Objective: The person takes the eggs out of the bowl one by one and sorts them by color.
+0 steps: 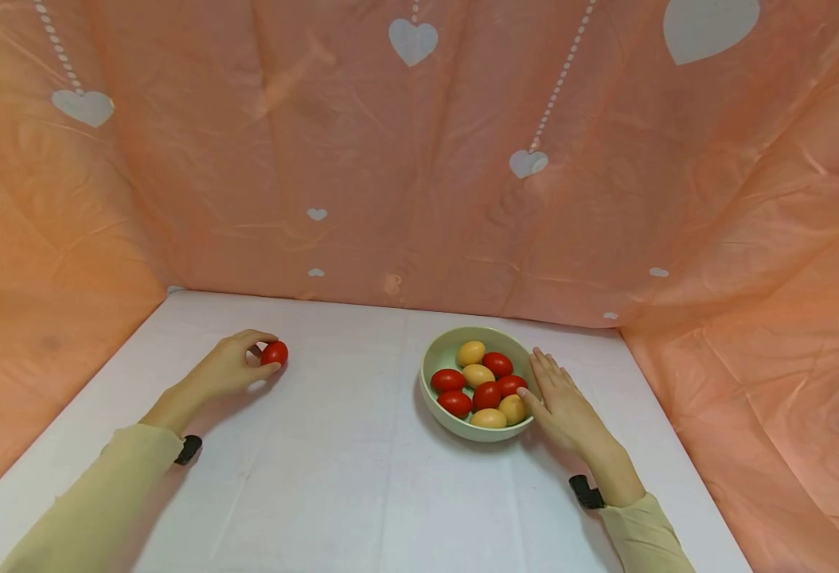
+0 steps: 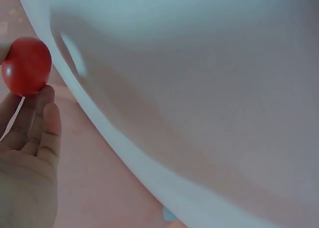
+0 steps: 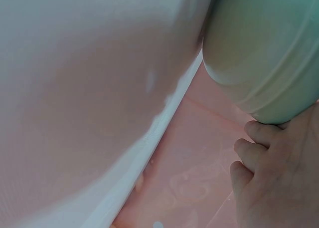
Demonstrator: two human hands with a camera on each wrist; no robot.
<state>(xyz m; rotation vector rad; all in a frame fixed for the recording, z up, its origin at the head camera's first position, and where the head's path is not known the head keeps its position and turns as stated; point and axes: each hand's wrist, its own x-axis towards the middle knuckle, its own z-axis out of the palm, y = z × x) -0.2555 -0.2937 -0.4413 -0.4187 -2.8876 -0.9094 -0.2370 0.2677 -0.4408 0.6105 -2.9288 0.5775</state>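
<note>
Counting from my remote seat, I get one red egg (image 1: pixel 274 354) pinched between the thumb and fingers of the left hand (image 1: pixel 228 366), over the left of the table. One green bowl (image 1: pixel 450 350) holds five more red eggs (image 1: pixel 487 395) and four yellow eggs (image 1: pixel 478 376). The right hand (image 1: pixel 564 412) lies along its side, fingers straight, thumb at the rim. White cloth (image 1: pixel 333 461) covers the table; orange-pink sheeting (image 1: pixel 405 159) with pale hearts (image 1: pixel 413 41) walls my view.

At the white table (image 1: pixel 333 469), the left hand (image 1: pixel 228 364) at ten o'clock pinches a red oval (image 1: pixel 275 353); at two, a green bowl (image 1: pixel 442 356) holds red and yellow ovals (image 1: pixel 487 395), and the right hand (image 1: pixel 566 404) seemingly touches it at three o'clock.
</note>
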